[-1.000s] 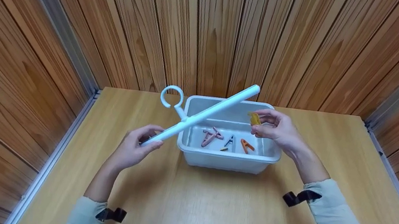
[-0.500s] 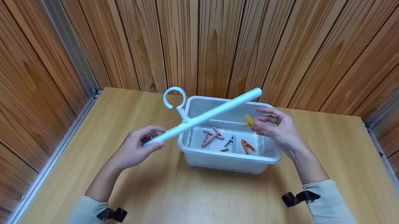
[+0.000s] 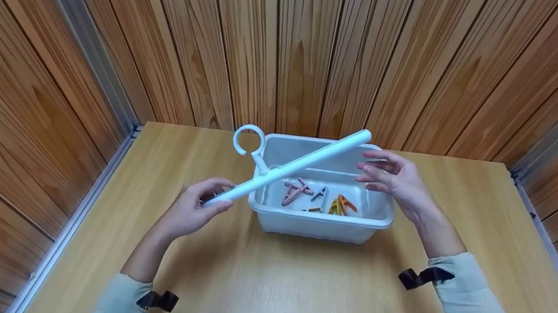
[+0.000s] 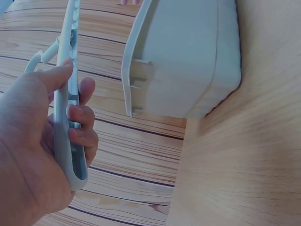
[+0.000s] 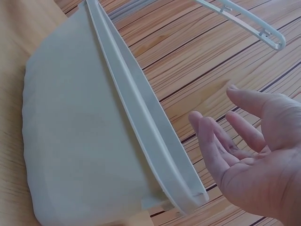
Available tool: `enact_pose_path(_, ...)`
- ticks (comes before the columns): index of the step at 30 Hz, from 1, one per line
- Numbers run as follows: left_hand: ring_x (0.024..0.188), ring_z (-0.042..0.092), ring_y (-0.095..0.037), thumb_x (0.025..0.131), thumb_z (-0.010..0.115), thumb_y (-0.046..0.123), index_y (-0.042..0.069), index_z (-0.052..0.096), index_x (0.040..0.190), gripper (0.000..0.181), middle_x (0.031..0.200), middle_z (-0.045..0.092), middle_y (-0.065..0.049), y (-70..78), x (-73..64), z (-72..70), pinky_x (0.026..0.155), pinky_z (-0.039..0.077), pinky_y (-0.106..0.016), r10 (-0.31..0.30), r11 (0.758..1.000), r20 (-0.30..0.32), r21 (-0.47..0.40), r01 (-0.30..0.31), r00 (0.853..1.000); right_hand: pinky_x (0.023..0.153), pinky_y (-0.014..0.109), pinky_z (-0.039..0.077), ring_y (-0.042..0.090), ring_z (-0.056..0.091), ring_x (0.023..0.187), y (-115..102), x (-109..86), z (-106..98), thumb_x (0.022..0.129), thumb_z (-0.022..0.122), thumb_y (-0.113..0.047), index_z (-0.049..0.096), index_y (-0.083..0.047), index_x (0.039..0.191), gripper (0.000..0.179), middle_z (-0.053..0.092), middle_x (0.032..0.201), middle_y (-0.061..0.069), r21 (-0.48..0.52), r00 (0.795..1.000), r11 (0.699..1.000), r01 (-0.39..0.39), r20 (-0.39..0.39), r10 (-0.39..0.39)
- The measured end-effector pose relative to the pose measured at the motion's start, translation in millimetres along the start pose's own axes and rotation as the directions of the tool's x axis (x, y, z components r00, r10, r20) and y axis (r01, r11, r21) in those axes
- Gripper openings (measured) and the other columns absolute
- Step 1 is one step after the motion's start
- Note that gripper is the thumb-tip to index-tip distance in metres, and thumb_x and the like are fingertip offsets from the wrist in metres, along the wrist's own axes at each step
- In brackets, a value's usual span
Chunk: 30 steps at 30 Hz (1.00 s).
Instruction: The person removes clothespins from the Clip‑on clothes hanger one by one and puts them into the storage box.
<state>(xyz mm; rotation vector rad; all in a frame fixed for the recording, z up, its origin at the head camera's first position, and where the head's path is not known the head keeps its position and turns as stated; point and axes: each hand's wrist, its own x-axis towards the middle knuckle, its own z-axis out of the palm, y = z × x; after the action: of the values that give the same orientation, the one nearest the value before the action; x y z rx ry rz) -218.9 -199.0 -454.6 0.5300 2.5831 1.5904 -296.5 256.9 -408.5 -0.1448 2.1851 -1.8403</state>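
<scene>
My left hand (image 3: 196, 206) grips one end of a pale blue plastic hanger (image 3: 294, 165), a straight bar with an open ring hook on its upper side. The bar slants up to the right over a whitish tub (image 3: 318, 217). In the left wrist view, thumb and fingers wrap round the hanger (image 4: 62, 117), whose underside is hollow. Above the tub's right side is my right hand (image 3: 400, 184), fingers apart and holding nothing. Inside the tub lie a yellow clothespin (image 3: 335, 206), an orange clothespin (image 3: 348, 203), a grey-blue clothespin (image 3: 319, 194) and pink clothespins (image 3: 293, 195).
The tub stands on a wooden table (image 3: 285, 292) near its back edge. Wood-panelled walls (image 3: 308, 43) rise behind and at both sides, with metal strips along the corners. A black band with a small mount (image 3: 158, 300) sits on each sleeve.
My right hand has let go of the yellow clothespin, which now lies in the tub beside the orange one. The hanger has shifted slightly right, its far end a little lower.
</scene>
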Motion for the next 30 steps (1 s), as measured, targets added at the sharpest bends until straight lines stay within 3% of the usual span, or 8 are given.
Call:
enact_pose_path(5,0.087,0.059,-0.018,0.109,0.075,0.019,0.008,0.074,0.139,0.031,0.105,0.076,-0.016,3.9,0.3,4.3,0.078,0.048,-0.026,0.019,1.0,0.038,0.006,-0.019,0.999,0.094,0.027,0.068,0.007,0.084,0.104,-1.1,-5.4,-8.1,0.113,0.07,-0.032,0.06,-0.009,0.152,0.047,0.081,0.123,-0.01,0.014,1.0,1.0,0.016,-0.002,-0.016)
enact_pose_path(11,0.081,0.056,-0.013,0.109,0.074,0.019,0.01,0.075,0.137,0.029,0.097,0.072,-0.012,5.3,-2.1,11.8,0.074,0.046,-0.024,0.04,0.999,0.078,0.021,-0.041,0.996,0.091,0.025,0.068,0.007,0.083,0.104,-2.2,-10.9,-16.8,0.115,0.067,-0.024,0.063,-0.009,0.153,0.042,0.079,0.122,-0.012,0.029,0.999,0.999,0.032,-0.001,-0.032)
enact_pose_path(15,0.081,0.055,-0.012,0.109,0.076,0.022,0.015,0.077,0.137,0.028,0.095,0.07,-0.007,3.7,-4.9,17.5,0.075,0.045,-0.024,0.029,0.999,0.122,0.04,-0.034,0.992,0.091,0.025,0.068,0.007,0.083,0.106,-0.6,-13.6,-21.9,0.114,0.069,-0.025,0.071,-0.018,0.147,0.034,0.082,0.121,-0.014,0.021,0.999,0.999,0.043,-0.007,-0.043)
enact_pose_path(17,0.083,0.057,-0.013,0.109,0.076,0.024,0.017,0.077,0.137,0.028,0.098,0.073,-0.005,4.4,-6.4,19.5,0.077,0.045,-0.024,0.033,0.998,0.146,0.056,-0.042,0.989,0.092,0.026,0.068,0.007,0.083,0.106,0.8,-14.9,-25.0,0.113,0.071,-0.027,0.073,-0.024,0.141,0.028,0.084,0.121,-0.014,0.018,0.999,0.999,0.046,-0.009,-0.046)
enact_pose_path(22,0.093,0.063,-0.018,0.11,0.075,0.029,0.02,0.078,0.137,0.029,0.108,0.079,-0.003,6.0,-9.6,23.1,0.085,0.049,-0.028,0.056,0.993,0.202,0.095,-0.076,0.978,0.091,0.027,0.069,0.009,0.085,0.105,3.9,-20.5,-34.1,0.114,0.069,-0.027,0.07,-0.022,0.144,0.031,0.084,0.124,-0.011,0.021,0.998,0.998,0.059,0.001,-0.059)
enact_pose_path(30,0.097,0.065,-0.015,0.11,0.074,0.035,0.023,0.079,0.136,0.029,0.112,0.081,-0.002,2.7,-16.2,29.2,0.088,0.051,-0.028,0.023,0.988,0.28,0.14,-0.064,0.96,0.089,0.027,0.069,0.009,0.085,0.107,9.6,-32.3,-50.8,0.114,0.068,-0.027,0.07,-0.026,0.139,0.025,0.084,0.125,-0.014,0.013,0.998,0.998,0.055,-0.012,-0.055)
